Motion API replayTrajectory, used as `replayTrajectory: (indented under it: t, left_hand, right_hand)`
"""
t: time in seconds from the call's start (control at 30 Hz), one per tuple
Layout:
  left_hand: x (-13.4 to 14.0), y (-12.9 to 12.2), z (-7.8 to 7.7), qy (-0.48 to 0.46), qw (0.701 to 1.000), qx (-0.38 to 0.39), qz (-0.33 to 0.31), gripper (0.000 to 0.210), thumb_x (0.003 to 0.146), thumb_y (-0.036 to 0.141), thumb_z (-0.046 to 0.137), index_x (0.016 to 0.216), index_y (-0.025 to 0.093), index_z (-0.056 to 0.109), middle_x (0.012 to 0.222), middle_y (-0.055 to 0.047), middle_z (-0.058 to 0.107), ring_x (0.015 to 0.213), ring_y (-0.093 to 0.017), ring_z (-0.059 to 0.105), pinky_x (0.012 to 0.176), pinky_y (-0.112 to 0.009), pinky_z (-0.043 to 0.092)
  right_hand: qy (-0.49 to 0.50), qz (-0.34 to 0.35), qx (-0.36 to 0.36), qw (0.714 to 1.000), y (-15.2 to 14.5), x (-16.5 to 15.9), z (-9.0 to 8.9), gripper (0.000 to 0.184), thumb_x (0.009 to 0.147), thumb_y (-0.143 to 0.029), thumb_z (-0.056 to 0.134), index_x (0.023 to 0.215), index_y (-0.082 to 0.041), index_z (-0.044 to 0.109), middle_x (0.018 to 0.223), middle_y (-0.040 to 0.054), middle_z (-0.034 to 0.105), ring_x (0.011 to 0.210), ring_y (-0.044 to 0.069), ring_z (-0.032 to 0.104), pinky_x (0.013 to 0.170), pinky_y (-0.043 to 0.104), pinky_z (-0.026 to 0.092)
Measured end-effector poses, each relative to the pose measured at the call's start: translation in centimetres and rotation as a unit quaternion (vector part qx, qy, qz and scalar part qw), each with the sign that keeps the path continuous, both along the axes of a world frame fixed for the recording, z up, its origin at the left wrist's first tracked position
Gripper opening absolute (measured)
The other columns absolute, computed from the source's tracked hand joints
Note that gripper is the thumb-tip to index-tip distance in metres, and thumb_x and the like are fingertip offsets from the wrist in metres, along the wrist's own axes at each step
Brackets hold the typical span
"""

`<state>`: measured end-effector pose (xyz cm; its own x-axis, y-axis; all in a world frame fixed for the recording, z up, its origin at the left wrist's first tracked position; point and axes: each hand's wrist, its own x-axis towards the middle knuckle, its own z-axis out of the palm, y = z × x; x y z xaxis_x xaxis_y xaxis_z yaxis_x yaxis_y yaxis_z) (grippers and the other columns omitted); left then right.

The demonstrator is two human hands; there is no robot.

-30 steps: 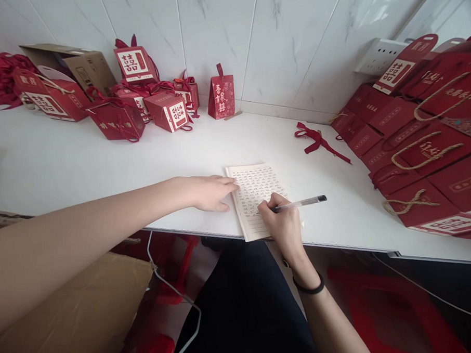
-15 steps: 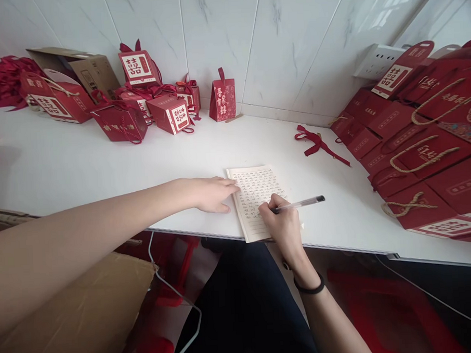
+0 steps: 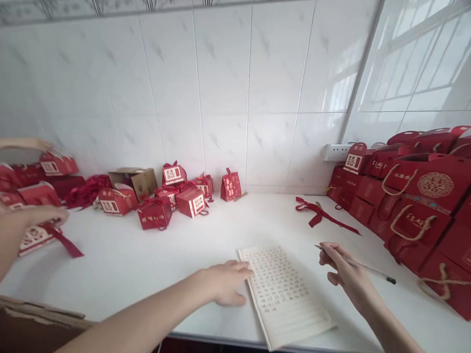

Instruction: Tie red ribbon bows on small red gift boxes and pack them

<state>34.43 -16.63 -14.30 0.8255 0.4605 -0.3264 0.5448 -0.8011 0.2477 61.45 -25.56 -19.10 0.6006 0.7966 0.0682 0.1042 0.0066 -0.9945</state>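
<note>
A notepad (image 3: 292,319) with rows of small handwriting lies on the white table near its front edge. My left hand (image 3: 229,283) rests flat with fingers stretched out, their tips on the pad's left edge. To the right of the pad, my right hand (image 3: 343,268) is closed around a pen (image 3: 380,274). The pen's tip points left, away from the paper, and its dark end points to the lower right. Some blur softens both hands and the writing.
Red gift boxes (image 3: 192,202) and an open cardboard box (image 3: 142,183) stand along the tiled wall. Stacked red boxes (image 3: 420,210) fill the right side, near a loose red ribbon (image 3: 319,212). At the left, another person's hand (image 3: 42,216) is at a ribboned box (image 3: 35,237).
My right hand has lifted the pen off the page and moved right. The view has tilted up and now takes in another person's arms at the left. My left hand stays at the notepad.
</note>
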Motion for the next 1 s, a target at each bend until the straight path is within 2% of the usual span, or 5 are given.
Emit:
replayTrajectory:
  t: [0.27,0.4,0.63,0.8,1.0]
  left_hand:
    - [-0.3,0.8,-0.5,-0.004,1.0,-0.008,0.011,0.089,0.075,0.056,0.051,0.148,0.017,0.017,0.152,-0.009,0.025,0.137,-0.021,0.032,0.111,-0.024,0.03]
    - [-1.5,3.4,1.0,-0.029,0.986,0.065,0.152,0.081,0.078,0.052,0.051,0.146,0.019,0.023,0.149,-0.007,0.031,0.13,-0.019,0.042,0.107,-0.021,0.035]
    - [-8.0,11.4,2.9,-0.01,0.815,0.312,0.488,0.078,0.08,0.023,0.051,0.144,0.0,0.013,0.151,-0.026,0.01,0.139,-0.041,0.011,0.11,-0.056,0.018]
    - [-12.4,14.8,2.5,-0.129,0.66,0.265,0.691,0.093,0.071,0.042,0.064,0.141,0.002,0.016,0.145,-0.03,0.022,0.134,-0.042,0.024,0.102,-0.056,0.031]
    - [-13.8,17.1,1.9,-0.17,0.631,0.186,0.733,0.105,0.063,0.053,0.067,0.138,-0.001,0.017,0.135,-0.034,0.034,0.126,-0.043,0.038,0.093,-0.053,0.042]
  right_hand:
    - [-0.109,0.032,0.119,0.986,7.0,-1.7,0.6,0.052,0.081,-0.067,0.043,0.076,-0.017,0.056,0.058,0.0039,0.057,0.039,0.013,0.044,0.043,0.028,0.039]
    - [-0.098,-0.023,0.121,0.988,9.6,-1.0,-2.1,0.052,0.081,-0.067,0.041,0.074,-0.017,0.054,0.059,0.0044,0.056,0.044,0.014,0.047,0.045,0.027,0.039]
    - [-0.093,-0.004,0.038,0.995,10.5,0.1,-3.7,0.049,0.08,-0.061,0.036,0.077,-0.016,0.054,0.062,0.0048,0.057,0.046,0.013,0.045,0.047,0.028,0.041]
    - [-0.152,0.039,0.027,0.987,10.5,-0.4,-3.2,0.054,0.078,-0.067,0.031,0.074,-0.017,0.052,0.061,0.0052,0.056,0.05,0.016,0.047,0.05,0.029,0.039]
    - [-0.165,0.058,-0.003,0.985,10.8,-0.3,-3.0,0.054,0.076,-0.068,0.03,0.073,-0.018,0.051,0.059,0.0042,0.054,0.051,0.016,0.047,0.052,0.03,0.039]
